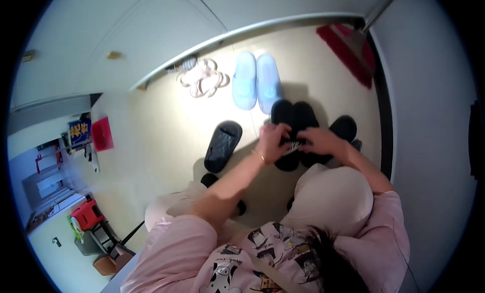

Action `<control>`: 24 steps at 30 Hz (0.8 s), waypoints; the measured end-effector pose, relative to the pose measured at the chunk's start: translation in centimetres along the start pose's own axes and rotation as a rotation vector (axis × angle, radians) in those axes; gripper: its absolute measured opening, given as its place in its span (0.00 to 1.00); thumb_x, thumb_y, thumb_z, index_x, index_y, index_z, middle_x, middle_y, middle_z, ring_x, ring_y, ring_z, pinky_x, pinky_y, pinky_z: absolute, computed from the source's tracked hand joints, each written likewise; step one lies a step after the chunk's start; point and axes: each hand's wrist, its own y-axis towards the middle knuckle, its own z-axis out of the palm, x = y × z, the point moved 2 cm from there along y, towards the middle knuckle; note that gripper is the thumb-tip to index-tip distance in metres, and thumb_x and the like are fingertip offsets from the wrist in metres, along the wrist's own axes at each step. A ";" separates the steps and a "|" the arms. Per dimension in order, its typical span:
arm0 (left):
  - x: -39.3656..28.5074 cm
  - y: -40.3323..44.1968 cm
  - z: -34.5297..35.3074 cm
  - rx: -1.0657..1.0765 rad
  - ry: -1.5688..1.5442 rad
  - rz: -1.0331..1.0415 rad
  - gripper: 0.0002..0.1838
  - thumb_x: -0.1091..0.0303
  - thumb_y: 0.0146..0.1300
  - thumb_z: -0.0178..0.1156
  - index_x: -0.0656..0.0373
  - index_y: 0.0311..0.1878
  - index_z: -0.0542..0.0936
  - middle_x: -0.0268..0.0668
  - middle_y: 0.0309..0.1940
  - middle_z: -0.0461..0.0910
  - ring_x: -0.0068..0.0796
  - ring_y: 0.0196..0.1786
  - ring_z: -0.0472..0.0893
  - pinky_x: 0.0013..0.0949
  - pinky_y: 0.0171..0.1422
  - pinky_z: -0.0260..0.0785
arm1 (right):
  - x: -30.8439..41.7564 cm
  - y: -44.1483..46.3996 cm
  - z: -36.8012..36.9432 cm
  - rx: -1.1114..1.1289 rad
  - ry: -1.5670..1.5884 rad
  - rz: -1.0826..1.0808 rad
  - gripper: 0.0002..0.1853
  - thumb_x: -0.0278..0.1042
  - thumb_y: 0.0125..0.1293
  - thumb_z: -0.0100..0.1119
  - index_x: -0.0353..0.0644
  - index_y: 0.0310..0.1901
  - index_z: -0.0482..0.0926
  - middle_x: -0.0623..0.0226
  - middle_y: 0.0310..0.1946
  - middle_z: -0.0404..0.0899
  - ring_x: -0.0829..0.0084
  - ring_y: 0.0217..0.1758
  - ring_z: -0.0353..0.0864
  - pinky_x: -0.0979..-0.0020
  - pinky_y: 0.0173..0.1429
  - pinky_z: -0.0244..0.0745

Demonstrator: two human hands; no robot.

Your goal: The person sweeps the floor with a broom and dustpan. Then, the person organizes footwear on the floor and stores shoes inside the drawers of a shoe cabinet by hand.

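A pair of black slides stands side by side in front of me, toes pointing away. My left hand (274, 142) curls its fingers over the strap of the left black slide (283, 112). On the right black slide (305, 115), my right hand (321, 142) grips the strap from the other side. White lettering shows between the hands. Whether the soles touch the floor, I cannot tell. Another black slipper (223, 146) lies alone to the left. Just beyond the pair are light blue slippers (244, 81). Black footwear (343, 127) is partly hidden behind my right forearm.
Pale strappy sandals (204, 81) lie by the white cabinet (151, 32). A red-bristled broom (348, 55) leans in the far right corner, against the wall (429, 91). At the left are a pink dustpan (102, 134) and a red case-like object (87, 214).
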 end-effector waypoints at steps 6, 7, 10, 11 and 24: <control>-0.2 3.3 -3.5 0.175 -0.417 -0.099 0.27 0.83 0.48 0.69 0.59 0.54 0.74 0.35 0.43 0.80 0.27 0.53 0.79 0.31 0.59 0.69 | 1.8 -0.8 -5.7 -0.103 0.135 0.023 0.18 0.46 0.58 0.67 0.46 0.46 0.79 0.61 0.37 0.78 0.58 0.40 0.80 0.62 0.44 0.72; -0.8 3.7 -4.1 0.158 -0.523 -0.113 0.26 0.85 0.50 0.67 0.60 0.54 0.74 0.35 0.44 0.79 0.26 0.54 0.78 0.30 0.59 0.69 | 2.2 -0.9 -6.5 -0.110 0.143 0.028 0.18 0.46 0.58 0.67 0.46 0.46 0.79 0.61 0.37 0.78 0.58 0.40 0.80 0.62 0.44 0.72; -2.2 4.6 -5.7 0.204 -0.548 -0.116 0.25 0.85 0.52 0.65 0.60 0.54 0.73 0.35 0.47 0.78 0.26 0.53 0.78 0.30 0.59 0.69 | 3.6 -1.1 -8.9 -0.089 0.141 0.078 0.19 0.48 0.59 0.66 0.45 0.47 0.79 0.60 0.35 0.79 0.59 0.41 0.80 0.62 0.44 0.72; -2.5 4.9 -6.0 0.220 -0.550 -0.123 0.25 0.85 0.52 0.65 0.60 0.54 0.73 0.35 0.47 0.78 0.26 0.54 0.77 0.30 0.60 0.69 | 3.9 -1.0 -9.4 -0.098 0.150 0.077 0.19 0.48 0.59 0.66 0.45 0.47 0.79 0.60 0.35 0.79 0.59 0.41 0.80 0.62 0.44 0.72; -2.7 6.3 -7.9 0.128 -0.664 -0.155 0.26 0.86 0.53 0.65 0.60 0.56 0.73 0.36 0.52 0.80 0.25 0.60 0.74 0.31 0.68 0.62 | 5.3 -0.3 -11.5 -0.180 -0.083 0.089 0.18 0.52 0.59 0.63 0.47 0.42 0.80 0.60 0.34 0.78 0.56 0.39 0.80 0.59 0.44 0.72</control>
